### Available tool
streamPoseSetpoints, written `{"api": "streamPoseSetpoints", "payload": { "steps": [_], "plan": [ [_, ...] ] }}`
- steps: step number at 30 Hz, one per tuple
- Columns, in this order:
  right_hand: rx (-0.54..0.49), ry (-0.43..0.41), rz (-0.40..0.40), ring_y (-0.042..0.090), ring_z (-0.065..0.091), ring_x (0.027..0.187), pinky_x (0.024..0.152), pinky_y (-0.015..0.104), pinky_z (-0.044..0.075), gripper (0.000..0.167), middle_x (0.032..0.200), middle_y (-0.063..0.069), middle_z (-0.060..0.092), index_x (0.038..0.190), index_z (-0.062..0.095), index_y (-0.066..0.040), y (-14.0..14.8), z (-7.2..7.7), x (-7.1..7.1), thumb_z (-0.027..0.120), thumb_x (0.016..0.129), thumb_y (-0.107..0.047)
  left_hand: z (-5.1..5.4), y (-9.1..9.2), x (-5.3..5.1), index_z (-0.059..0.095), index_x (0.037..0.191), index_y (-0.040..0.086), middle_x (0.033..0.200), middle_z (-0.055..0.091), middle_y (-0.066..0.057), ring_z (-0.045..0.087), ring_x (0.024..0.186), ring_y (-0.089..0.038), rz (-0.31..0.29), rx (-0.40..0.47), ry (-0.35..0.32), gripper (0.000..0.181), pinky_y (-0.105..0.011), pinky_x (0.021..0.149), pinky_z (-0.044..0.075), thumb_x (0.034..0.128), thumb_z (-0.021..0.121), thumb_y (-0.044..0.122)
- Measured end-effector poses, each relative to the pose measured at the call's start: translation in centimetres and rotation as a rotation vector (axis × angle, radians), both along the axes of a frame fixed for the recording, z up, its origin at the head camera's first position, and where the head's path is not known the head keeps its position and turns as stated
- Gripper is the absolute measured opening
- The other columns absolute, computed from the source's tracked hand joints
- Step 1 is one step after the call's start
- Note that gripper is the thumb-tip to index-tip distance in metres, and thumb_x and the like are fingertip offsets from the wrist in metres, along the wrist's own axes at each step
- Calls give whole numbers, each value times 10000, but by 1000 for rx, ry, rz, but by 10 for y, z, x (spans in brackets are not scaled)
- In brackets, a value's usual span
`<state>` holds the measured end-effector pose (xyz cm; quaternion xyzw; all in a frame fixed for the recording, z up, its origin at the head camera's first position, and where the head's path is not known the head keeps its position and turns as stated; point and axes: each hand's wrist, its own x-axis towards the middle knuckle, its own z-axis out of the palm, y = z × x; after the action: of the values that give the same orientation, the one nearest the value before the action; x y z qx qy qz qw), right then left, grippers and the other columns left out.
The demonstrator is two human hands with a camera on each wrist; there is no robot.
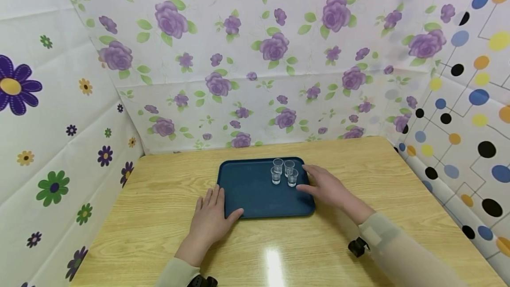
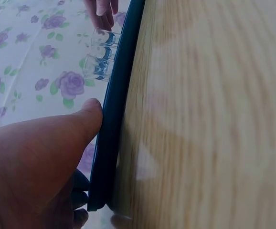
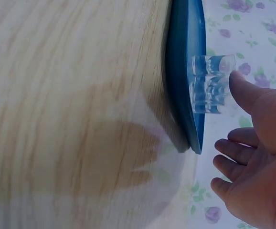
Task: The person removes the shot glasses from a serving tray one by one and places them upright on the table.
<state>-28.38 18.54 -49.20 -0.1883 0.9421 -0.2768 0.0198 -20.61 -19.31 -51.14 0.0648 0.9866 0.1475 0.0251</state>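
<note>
A dark blue tray (image 1: 247,191) lies flat on the wooden table. Several small clear shot glasses (image 1: 292,178) stand upright in a cluster toward its right side. My left hand (image 1: 211,218) is at the tray's front left corner, fingers straight along the left side and thumb at the front rim. My right hand (image 1: 324,186) is at the tray's right edge, palm turned inward, its thumb close to the nearest glass. In the right wrist view the fingers (image 3: 233,151) are loosely extended around nothing. Whether that thumb touches the glass I cannot tell.
The wooden table (image 1: 167,176) extends around the tray on all sides. Behind it hangs a floral cloth (image 1: 255,65); patterned cloths flank it, flowers on the left (image 1: 71,158) and dots on the right (image 1: 470,123).
</note>
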Motion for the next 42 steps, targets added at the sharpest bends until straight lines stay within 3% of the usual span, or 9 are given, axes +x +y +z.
{"api": "streamPoseSetpoints", "payload": {
  "steps": [10, 19, 29, 42],
  "plan": [
    [-57, -7, -30, 503, 422, 1545, 1229, 662, 401, 860, 1670, 288, 455, 1689, 427, -10, -8, -7, -2, 752, 1059, -497, -3, -3, -2, 279, 1733, -19, 1809, 186, -230, 146, 1677, -444, -3, 23, 0, 1073, -671, 1339, 105, 1049, 567, 756],
    [-92, -27, -84, 477, 455, 1534, 1227, 647, 416, 807, 1652, 264, 493, 1666, 471, -10, -14, -10, -8, 765, 1062, -457, -2, -3, -2, 292, 1725, -31, 1804, 201, -237, 161, 1674, -444, -9, 32, 10, 1094, -671, 1337, 123, 1029, 616, 749],
    [-110, -12, -84, 465, 528, 1476, 1188, 635, 463, 743, 1581, 259, 572, 1609, 545, 3, -19, -14, -14, 765, 1063, -450, -4, -3, -3, 298, 1724, -30, 1801, 215, -238, 174, 1673, -439, -9, 33, 23, 1109, -661, 1339, 137, 1019, 618, 763],
    [-122, -38, -106, 460, 554, 1449, 1166, 634, 483, 658, 1541, 241, 614, 1556, 604, 7, -25, -10, -17, 769, 1068, -402, -4, -2, -5, 324, 1716, -32, 1793, 236, -245, 195, 1667, -441, -8, 30, 36, 1108, -657, 1340, 140, 1011, 629, 766]
  ]
}}
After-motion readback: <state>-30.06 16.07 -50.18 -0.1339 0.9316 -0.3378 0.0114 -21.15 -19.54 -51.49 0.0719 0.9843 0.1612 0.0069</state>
